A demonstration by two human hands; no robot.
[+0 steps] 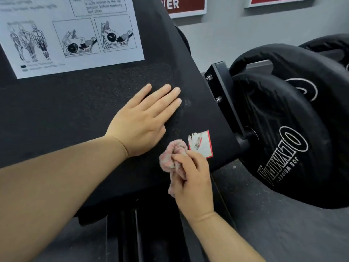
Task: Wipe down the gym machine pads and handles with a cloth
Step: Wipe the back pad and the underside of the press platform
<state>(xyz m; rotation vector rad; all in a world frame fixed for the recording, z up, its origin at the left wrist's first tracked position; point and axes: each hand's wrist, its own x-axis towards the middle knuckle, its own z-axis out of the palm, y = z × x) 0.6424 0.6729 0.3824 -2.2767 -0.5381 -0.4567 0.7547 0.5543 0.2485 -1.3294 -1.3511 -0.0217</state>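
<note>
Head view. The black, rough-textured slanted platform of the gym machine [75, 120] fills the left and centre of the frame.

The left hand [143, 118] lies flat on the platform, palm down, fingers straight and close together, holding nothing.

The right hand [190, 184] is closed around a crumpled pink-and-white cloth [172, 157], its fingers curled into the fabric. The cloth is pressed against the platform near its lower right edge, just below the left hand and touching the left side of a torn red-bordered sticker [201, 144].

A white printed instruction sheet with exercise drawings [71, 35] is fixed to the platform's upper part.

A black round weight plate lettered "OLYMPIA" [283, 148] sits on a bar to the right, beside a black bolted steel bracket [221, 86].
</note>
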